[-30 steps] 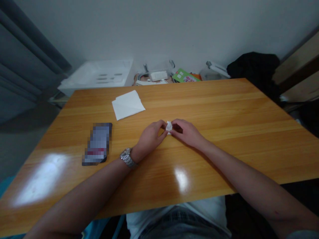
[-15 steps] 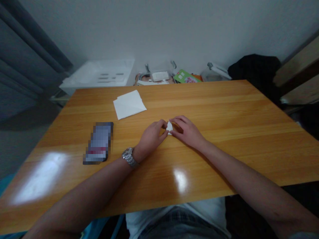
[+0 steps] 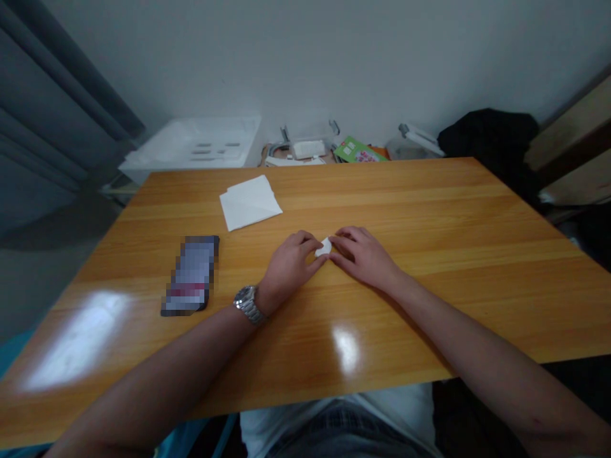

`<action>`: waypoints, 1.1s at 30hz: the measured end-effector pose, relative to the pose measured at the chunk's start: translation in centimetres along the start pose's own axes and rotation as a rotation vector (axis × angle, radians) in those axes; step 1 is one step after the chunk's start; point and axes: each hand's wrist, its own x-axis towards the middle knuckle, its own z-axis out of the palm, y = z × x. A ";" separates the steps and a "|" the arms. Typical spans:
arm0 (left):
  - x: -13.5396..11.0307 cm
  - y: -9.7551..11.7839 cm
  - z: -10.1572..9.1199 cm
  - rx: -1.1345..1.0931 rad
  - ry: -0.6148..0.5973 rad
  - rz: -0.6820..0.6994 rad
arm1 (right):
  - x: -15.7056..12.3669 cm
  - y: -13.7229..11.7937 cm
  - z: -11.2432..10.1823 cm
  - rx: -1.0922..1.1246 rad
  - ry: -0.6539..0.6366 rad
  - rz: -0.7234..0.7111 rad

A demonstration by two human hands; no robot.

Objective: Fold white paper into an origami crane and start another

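Note:
A small folded white paper (image 3: 323, 247) lies low on the wooden table (image 3: 429, 216), pinched between my two hands. My left hand (image 3: 290, 265) presses its fingertips against the paper's left side. My right hand (image 3: 361, 256) rests its fingers on the right side. A metal wristwatch (image 3: 247, 304) circles my left wrist. Farther left lies a phone (image 3: 191, 275), its face blurred out. A flat stack of white paper napkins (image 3: 251, 202) sits beyond my hands, toward the table's far edge.
Beyond the far table edge stand a white plastic tray (image 3: 193, 144), a green booklet (image 3: 357, 150) and a heap of black cloth (image 3: 489, 137). A grey curtain (image 3: 52, 95) hangs at the left. Bright glare marks the tabletop near its front edge.
The folded paper has dropped from standing up between my fingertips to lying flatter. My right fingers have flattened over it. The view has tilted slightly.

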 end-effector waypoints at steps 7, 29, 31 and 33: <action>0.0 -0.4 -0.5 0.039 -0.043 0.013 | -0.2 0.2 -0.5 0.015 -0.005 -0.028; -0.1 -0.6 -0.8 0.135 -0.095 0.110 | -0.2 0.1 -0.3 -0.086 -0.174 -0.143; -0.2 -0.7 -0.7 0.119 -0.089 0.127 | -0.2 0.6 -0.5 -0.091 -0.181 -0.134; -0.3 -0.7 -0.5 0.116 -0.085 0.130 | -0.2 1.1 -0.7 -0.088 -0.183 -0.126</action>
